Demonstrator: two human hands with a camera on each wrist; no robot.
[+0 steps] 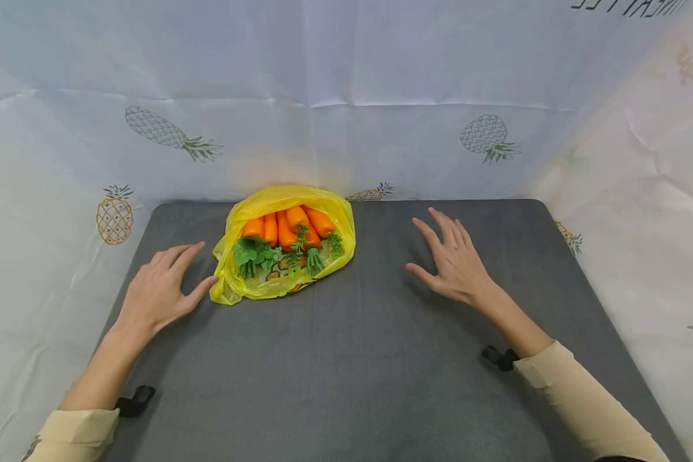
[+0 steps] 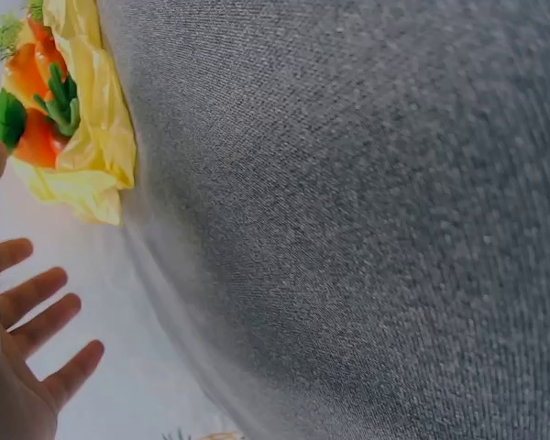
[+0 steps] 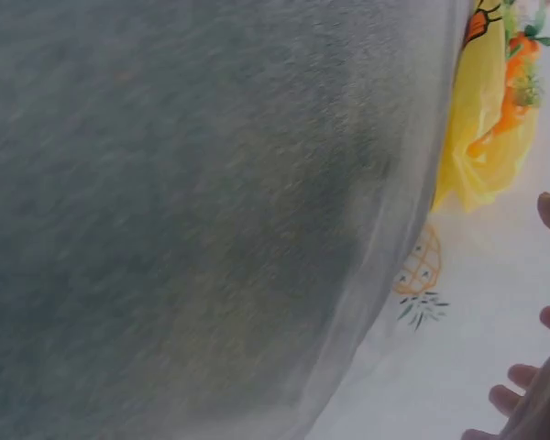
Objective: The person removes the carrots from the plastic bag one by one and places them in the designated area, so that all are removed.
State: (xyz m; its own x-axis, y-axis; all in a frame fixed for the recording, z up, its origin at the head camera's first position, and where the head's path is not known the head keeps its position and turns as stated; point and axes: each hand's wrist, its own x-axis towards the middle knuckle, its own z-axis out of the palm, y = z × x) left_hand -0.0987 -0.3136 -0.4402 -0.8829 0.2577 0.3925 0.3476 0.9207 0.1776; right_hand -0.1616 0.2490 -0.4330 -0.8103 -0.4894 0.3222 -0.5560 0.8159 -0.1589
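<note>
Dark lettering (image 1: 635, 8) on the white sheet (image 1: 393, 70), cut by the head view's edge, cannot be fully read.

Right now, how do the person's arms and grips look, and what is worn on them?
The left sleeve and the right sleeve are both beige, with edges that look folded. A small black device sticks out near the left sleeve, a similar one near the right. The left grip and right grip are bare hands, with no glove or ring visible.

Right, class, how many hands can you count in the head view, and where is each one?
2: the left hand is at the left side of the yellow bag; the right hand is to its right, apart from it, over the grey table.
</note>
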